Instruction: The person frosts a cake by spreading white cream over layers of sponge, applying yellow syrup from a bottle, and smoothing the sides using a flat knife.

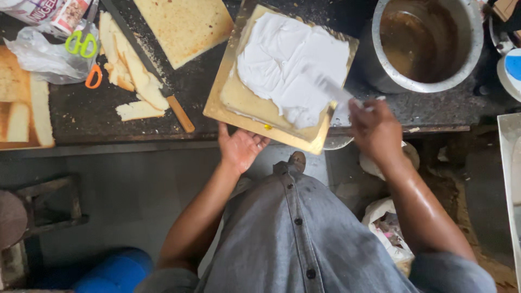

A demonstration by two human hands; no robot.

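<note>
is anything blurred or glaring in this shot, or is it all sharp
Head view: the spatula in the right hand is smeared by motion blur; the white cream is bright and nearly washed out; the gold cake board shines at its edge; the left hand and the bread knife look sharp; the floor below lies in shadow.

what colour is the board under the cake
Gold: the square board under the cream-covered cake shows shiny gold edges in the head view.

A square sponge cake, mostly spread with white cream, sits on a tilted gold board beside the pot; a blurred spatula lies across the cream.
</note>
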